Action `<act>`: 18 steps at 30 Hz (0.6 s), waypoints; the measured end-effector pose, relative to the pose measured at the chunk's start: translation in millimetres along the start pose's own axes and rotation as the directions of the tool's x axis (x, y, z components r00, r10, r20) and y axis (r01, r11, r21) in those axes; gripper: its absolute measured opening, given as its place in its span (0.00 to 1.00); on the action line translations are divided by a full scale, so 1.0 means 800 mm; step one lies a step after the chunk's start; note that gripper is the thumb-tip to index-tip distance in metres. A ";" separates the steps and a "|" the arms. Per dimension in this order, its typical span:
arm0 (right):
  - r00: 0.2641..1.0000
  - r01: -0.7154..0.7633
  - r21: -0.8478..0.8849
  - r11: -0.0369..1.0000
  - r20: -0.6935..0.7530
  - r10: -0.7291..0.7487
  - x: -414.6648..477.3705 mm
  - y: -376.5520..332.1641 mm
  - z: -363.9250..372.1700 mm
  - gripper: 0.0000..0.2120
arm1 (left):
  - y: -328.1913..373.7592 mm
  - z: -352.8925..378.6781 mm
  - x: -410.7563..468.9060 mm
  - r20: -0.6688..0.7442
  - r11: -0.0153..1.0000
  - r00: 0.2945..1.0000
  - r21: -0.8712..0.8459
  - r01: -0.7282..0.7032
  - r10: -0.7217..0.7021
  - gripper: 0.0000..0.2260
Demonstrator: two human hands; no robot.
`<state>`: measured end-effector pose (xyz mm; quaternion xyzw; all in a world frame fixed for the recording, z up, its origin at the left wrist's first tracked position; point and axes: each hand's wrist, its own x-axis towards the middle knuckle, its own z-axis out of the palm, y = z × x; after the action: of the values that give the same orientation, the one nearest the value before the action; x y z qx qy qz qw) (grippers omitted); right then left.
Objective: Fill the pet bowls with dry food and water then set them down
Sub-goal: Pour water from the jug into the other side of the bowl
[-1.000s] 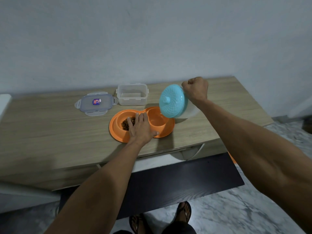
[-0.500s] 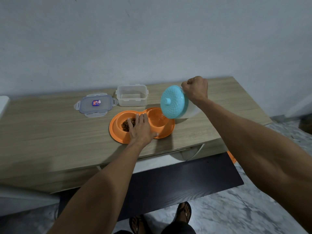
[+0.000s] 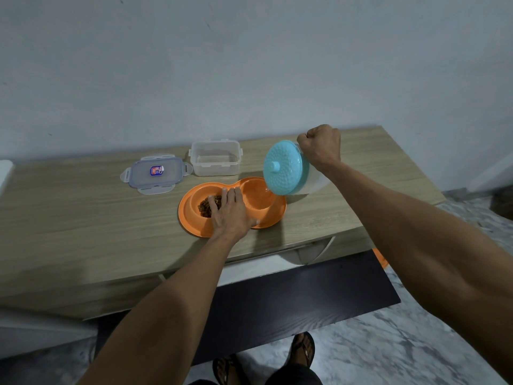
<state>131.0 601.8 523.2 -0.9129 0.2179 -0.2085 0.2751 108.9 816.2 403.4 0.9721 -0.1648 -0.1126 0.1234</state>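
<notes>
Two hands at the orange double bowl

We stand at a wooden table [image 3: 83, 218] set against a pale wall, looking down at our own arms. Our left hand [image 3: 230, 215] lies flat on the orange double bowl [image 3: 191, 218], fingers straight and together. The palm presses on the near rim and the ridge between the two wells, gripping nothing. The fingertips reach the edge of the left well, which holds a small heap of brown dry food [image 3: 205, 208].

Our right hand [image 3: 320, 147] is curled into a fist round the handle side of a whitish jug [image 3: 313, 184]. The handle itself is hidden behind the knuckles. We hold the jug off the table, tipped steeply to the left, so its teal lid [image 3: 286, 168] faces us and its lower edge hangs over the right well. We cannot tell whether water is running out.

The double bowl sits near the table's front edge. Behind it stands a clear plastic container [image 3: 215, 159], open at the top. Its snap-on lid [image 3: 156, 173] lies flat just beside it to the left. Below the table we see a dark mat [image 3: 291, 301], marbled floor and our sandalled feet [image 3: 304, 348].
</notes>
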 end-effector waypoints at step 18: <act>0.999 0.031 -0.010 0.999 -0.019 -0.031 0.003 0.002 -0.006 0.20 | 0.001 -0.002 -0.001 0.003 1.000 1.000 0.001 0.004 -0.004 0.47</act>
<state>130.0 597.8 526.2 -0.9155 0.2075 -0.2202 0.2651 107.8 815.9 405.1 0.9723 -0.1633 -0.1143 0.1223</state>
